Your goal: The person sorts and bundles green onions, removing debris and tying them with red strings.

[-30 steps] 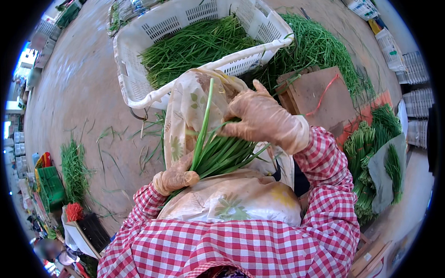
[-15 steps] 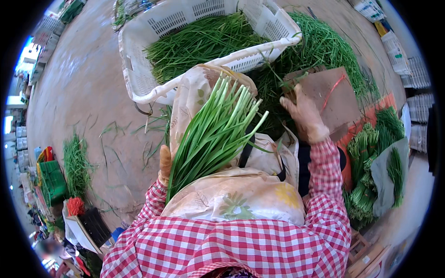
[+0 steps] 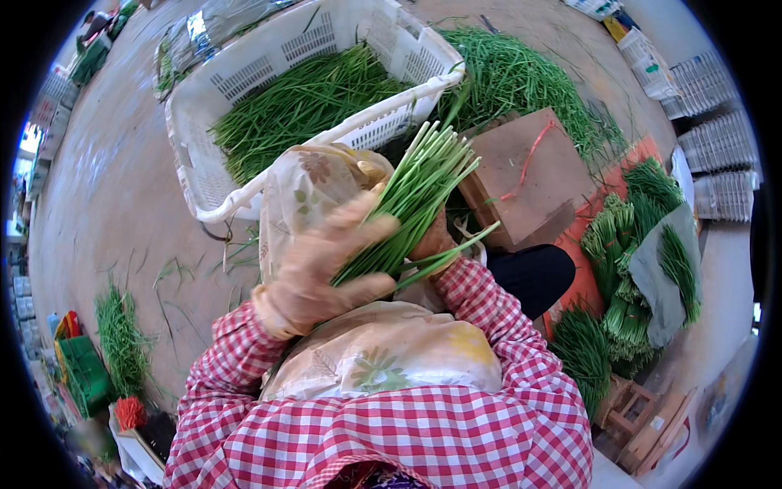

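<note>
A bunch of green chives (image 3: 419, 183) lies slanted over my lap, pale stem ends pointing up and to the right. My right hand (image 3: 435, 238) grips it from the right, with the fingers partly hidden behind the stems. Against the bunch's left side is my left hand (image 3: 330, 261), fingers spread and smeared by motion. A few stems stick out to the right, below the rest. Under the bunch is the flowered apron (image 3: 383, 359) across my lap and knee.
Ahead stands a white plastic crate (image 3: 186, 155) holding loose chives (image 3: 301, 98). More chives (image 3: 521, 77) are heaped beyond a brown box (image 3: 529, 167) with a red string on it. Tied bunches (image 3: 627, 322) lie on the right by an orange sheet (image 3: 574, 257).
My right hand has come from the brown box to the bunch and now grips it. My left hand has moved up and right across the leaves. The view has shifted right.
</note>
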`<move>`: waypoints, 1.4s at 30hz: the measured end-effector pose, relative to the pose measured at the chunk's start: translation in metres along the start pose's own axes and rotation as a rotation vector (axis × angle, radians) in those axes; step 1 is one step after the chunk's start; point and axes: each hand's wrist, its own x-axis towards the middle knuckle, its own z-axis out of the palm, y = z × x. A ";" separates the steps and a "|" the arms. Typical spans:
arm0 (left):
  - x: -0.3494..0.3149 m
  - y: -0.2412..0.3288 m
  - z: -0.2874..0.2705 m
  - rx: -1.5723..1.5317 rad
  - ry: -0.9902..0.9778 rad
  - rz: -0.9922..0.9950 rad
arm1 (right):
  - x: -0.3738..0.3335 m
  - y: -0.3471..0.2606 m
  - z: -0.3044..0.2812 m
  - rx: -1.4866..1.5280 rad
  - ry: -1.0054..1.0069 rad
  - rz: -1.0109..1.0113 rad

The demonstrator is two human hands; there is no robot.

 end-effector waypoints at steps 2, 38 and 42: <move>-0.016 -0.021 -0.010 -0.128 0.243 -0.172 | -0.001 0.003 0.020 0.014 -0.033 -0.005; -0.094 -0.011 0.051 -1.014 0.506 -0.874 | -0.001 -0.040 0.023 -2.067 0.470 0.149; -0.112 -0.028 0.057 -1.329 0.497 -0.945 | 0.007 -0.089 -0.001 -2.298 0.470 0.087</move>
